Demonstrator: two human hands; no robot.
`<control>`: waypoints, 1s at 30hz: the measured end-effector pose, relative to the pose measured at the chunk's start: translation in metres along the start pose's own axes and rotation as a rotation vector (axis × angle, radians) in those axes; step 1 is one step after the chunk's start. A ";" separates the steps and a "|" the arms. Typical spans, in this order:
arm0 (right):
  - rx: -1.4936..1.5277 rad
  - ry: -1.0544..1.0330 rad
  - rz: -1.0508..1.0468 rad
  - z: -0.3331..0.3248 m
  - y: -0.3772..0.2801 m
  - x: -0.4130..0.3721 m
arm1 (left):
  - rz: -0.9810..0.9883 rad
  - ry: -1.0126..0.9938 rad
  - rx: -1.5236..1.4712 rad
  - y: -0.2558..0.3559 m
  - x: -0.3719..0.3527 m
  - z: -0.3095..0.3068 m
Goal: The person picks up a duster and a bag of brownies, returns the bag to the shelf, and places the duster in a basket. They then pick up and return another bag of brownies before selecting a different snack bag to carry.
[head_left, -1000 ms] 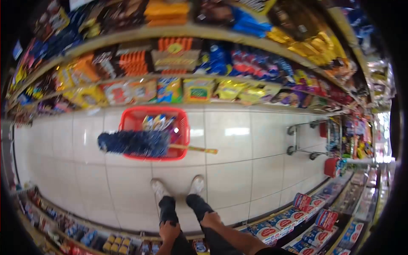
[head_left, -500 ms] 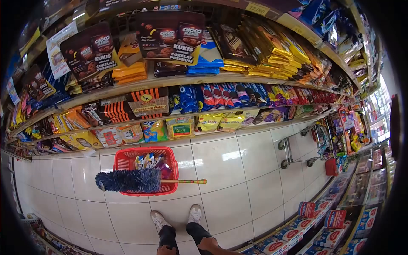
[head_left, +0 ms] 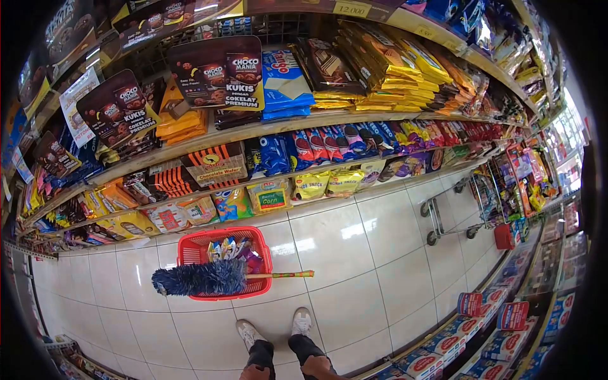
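Observation:
At the bottom edge, my left hand is partly in view in front of my left leg. My right hand is beside it, in front of my right leg, with the forearm running off the lower edge. The fingers of both hands are too small and unclear to make out. Ahead of my shoes, a red basket stands on the tiled floor with small snack packs inside. A dark blue fluffy duster lies across the basket, its handle sticking out to the right.
Shelves of biscuits, wafers and snacks curve across the front. A wheeled metal cart stands on the right, near a small red container. More shelves with blue and red boxes are at the lower right.
The view has shifted and tilted slightly. The basket, duster, shoes and cart appear a little lower and farther right, while the hanging dark packs appear farther left. Both hands remain low.

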State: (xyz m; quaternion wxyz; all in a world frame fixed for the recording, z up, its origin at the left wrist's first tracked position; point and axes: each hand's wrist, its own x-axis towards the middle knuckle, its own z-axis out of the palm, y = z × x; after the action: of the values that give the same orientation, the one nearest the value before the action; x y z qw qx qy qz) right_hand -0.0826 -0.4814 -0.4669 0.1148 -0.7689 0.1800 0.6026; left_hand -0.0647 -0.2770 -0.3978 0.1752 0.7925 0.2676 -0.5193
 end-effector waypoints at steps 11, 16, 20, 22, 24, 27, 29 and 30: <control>-0.032 -0.038 0.018 0.033 0.004 0.046 | -0.028 0.032 0.010 -0.006 0.008 -0.002; 0.050 -0.014 0.047 -0.012 -0.009 -0.004 | -0.008 0.071 -0.003 -0.007 0.009 0.000; 0.085 0.026 0.030 -0.025 -0.013 -0.021 | -0.066 -0.043 -0.038 -0.002 0.012 0.000; 0.065 0.019 0.028 -0.023 -0.014 -0.019 | -0.071 0.010 -0.034 0.002 0.012 0.005; 0.028 0.013 0.041 -0.013 -0.011 -0.008 | -0.064 0.029 -0.034 0.003 0.010 0.007; -0.034 0.015 0.066 0.003 -0.005 0.011 | -0.038 0.008 -0.060 0.003 0.010 0.005; -0.048 0.019 0.066 0.003 -0.006 0.010 | -0.026 -0.011 -0.091 -0.006 0.017 0.011; -0.047 0.031 0.066 0.007 -0.005 0.013 | -0.019 0.002 -0.079 -0.007 0.019 0.014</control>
State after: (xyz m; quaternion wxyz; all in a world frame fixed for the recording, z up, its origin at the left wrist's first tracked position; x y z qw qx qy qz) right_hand -0.0841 -0.4760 -0.4818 0.0739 -0.7742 0.1928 0.5982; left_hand -0.0735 -0.2748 -0.4212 0.2012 0.7829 0.2954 -0.5093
